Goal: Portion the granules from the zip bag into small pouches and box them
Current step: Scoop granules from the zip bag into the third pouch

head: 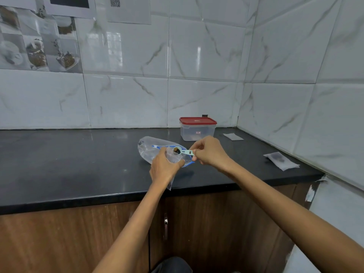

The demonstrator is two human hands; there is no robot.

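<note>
Clear plastic with a blue zip strip makes up the zip bag [152, 150], which lies on its side on the black bench [78, 154], its open mouth turned toward the person and almost emptied, only a faint dark trace showing at its far end. Just in front of that mouth the left hand [162, 170] has its fingers curled round a small transparent pouch [173, 158], holding it upright with the top open; the pouch's lower corner hangs past the bench edge. The right hand [209, 151] pinches the handle of a pale green measuring spoon [182, 151] between thumb and fingertips, the bowl over the pouch's opening and loaded with dark brown granules [177, 151]. Behind the hands, near the tiled wall, stands a clear storage box [197, 133] with its red lid [197, 120] on. To the right on the bench lies a filled pouch [280, 160] with dark contents, and farther back an empty flat pouch [233, 136] near the corner.
</note>
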